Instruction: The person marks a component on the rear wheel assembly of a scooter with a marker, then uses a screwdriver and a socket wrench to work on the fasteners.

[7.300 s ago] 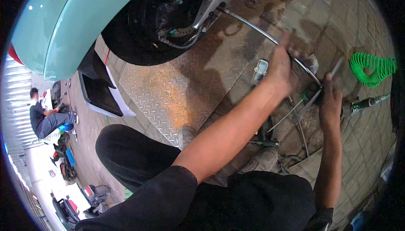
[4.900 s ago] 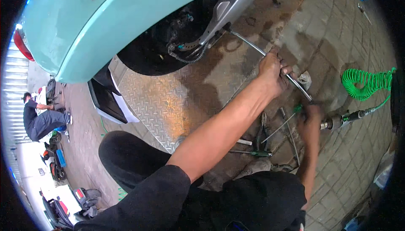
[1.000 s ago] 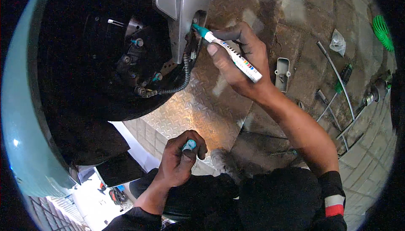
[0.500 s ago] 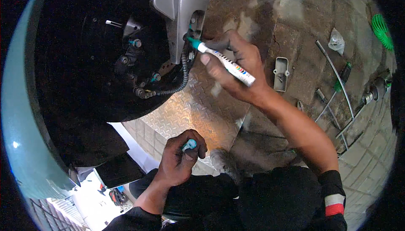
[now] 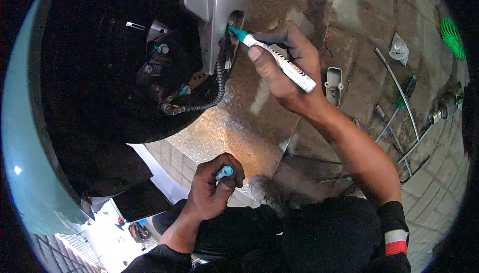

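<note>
My right hand (image 5: 293, 68) grips a white marker (image 5: 282, 63) with a teal tip, which reaches into the slot of a silver bracket (image 5: 214, 23) at a bolt there; contact is too small to confirm. Low in the middle, my left hand (image 5: 209, 188) is closed around a teal cap (image 5: 224, 171). Beside the bracket, the black wheel assembly (image 5: 100, 88) has bolts with teal paint marks (image 5: 160, 49) and a ribbed cable (image 5: 204, 105) running up to the bracket.
A pale green body panel (image 5: 22, 123) curves along the left. On the right lie a small tray (image 5: 333, 86), a crumpled bag (image 5: 399, 48), several metal bars (image 5: 394, 77), an air tool (image 5: 439, 111) and a green coiled hose (image 5: 451, 38). A metal plate (image 5: 209, 133) covers the floor below the wheel.
Earlier my hands held a long bar; now they hold the marker and cap. Over the last second the marker dipped slightly, then returned up into the bracket slot. My left hand stayed still.
</note>
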The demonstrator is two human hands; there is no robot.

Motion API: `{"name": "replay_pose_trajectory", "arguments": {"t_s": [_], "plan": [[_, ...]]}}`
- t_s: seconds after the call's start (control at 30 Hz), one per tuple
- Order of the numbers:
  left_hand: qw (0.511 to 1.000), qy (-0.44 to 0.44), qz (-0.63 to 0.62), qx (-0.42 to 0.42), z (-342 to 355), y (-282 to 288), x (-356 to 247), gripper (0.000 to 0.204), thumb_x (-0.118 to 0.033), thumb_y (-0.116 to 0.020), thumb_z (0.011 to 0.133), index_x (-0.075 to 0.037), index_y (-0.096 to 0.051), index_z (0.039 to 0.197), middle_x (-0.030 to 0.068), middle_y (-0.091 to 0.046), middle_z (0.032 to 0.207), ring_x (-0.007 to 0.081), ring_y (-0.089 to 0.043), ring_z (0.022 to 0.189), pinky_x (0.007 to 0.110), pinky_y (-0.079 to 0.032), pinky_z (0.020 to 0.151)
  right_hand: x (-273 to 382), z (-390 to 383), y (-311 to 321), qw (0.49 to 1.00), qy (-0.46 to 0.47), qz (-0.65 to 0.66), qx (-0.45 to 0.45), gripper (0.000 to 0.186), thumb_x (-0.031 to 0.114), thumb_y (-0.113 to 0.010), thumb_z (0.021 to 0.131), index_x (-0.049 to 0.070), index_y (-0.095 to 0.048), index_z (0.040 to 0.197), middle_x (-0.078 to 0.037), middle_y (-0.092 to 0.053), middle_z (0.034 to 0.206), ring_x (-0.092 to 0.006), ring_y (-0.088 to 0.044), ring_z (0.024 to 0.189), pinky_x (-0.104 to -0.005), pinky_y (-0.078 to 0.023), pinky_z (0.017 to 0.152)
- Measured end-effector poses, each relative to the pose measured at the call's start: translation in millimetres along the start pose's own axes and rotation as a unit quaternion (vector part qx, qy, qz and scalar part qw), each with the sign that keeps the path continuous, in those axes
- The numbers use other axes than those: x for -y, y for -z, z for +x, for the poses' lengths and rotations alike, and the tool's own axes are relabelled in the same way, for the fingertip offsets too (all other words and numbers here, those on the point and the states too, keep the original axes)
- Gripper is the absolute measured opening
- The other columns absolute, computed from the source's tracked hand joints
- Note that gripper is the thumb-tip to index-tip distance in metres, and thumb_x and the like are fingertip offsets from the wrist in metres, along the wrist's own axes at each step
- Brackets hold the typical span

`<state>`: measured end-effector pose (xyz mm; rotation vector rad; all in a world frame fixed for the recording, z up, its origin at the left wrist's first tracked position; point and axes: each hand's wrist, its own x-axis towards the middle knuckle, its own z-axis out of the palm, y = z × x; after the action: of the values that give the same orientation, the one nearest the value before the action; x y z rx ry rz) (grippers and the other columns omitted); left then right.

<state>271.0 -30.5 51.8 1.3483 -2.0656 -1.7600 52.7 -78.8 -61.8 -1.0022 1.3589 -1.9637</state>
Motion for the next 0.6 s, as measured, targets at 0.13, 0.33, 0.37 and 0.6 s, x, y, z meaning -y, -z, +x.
{"name": "replay_pose_trajectory", "arguments": {"t_s": [0.13, 0.33, 0.37, 0.6], "plan": [[1.000, -0.002, 0.008, -0.006, 0.8, -1.7, -0.3, 0.044, -0.044, -0.051, 0.093, -0.001, -0.051, 0.081, 0.0064, -0.055, 0.073, 0.0155, -0.053, 0.065, 0.029, -0.043, 0.060, 0.9, 1.6, -2.8, 1.000, 0.019, 0.009, -0.010, 0.022, 0.016, -0.070, 0.078, 0.001, -0.059, 0.091, -0.013, -0.066, 0.076, -0.0211, -0.065, 0.067, -0.0336, -0.051, 0.063], [1.000, -0.003, 0.019, -0.001, 2.0, -0.5, -0.7, 0.044, -0.044, -0.053, 0.092, -0.001, -0.051, 0.081, 0.0063, -0.055, 0.073, 0.0157, -0.054, 0.065, 0.029, -0.043, 0.060, 3.9, 0.2, -1.0, 0.999, 0.016, -0.025, -0.039, 0.024, 0.017, -0.070, 0.078, 0.001, -0.058, 0.091, -0.014, -0.066, 0.076, -0.0231, -0.066, 0.068, -0.0341, -0.051, 0.063], [1.000, 0.007, 0.021, 0.002, 1.5, 0.8, -0.4, 0.044, -0.044, -0.053, 0.092, -0.001, -0.051, 0.080, 0.0064, -0.055, 0.073, 0.0157, -0.054, 0.065, 0.029, -0.043, 0.060, 6.6, -0.1, -0.1, 0.998, -0.028, -0.025, -0.057, 0.023, 0.017, -0.070, 0.078, 0.002, -0.058, 0.091, -0.015, -0.066, 0.076, -0.0235, -0.067, 0.068, -0.0336, -0.051, 0.063], [1.000, -0.009, 0.020, 0.002, 7.2, -3.2, -0.6, 0.043, -0.042, -0.053, 0.092, -0.001, -0.052, 0.080, 0.0068, -0.056, 0.071, 0.0158, -0.054, 0.065, 0.029, -0.043, 0.061, 0.8, -2.7, 4.0, 0.999, -0.016, -0.004, -0.037, 0.024, 0.018, -0.070, 0.079, 0.002, -0.058, 0.093, -0.014, -0.067, 0.079, -0.0226, -0.067, 0.067, -0.0328, -0.052, 0.062]]}}
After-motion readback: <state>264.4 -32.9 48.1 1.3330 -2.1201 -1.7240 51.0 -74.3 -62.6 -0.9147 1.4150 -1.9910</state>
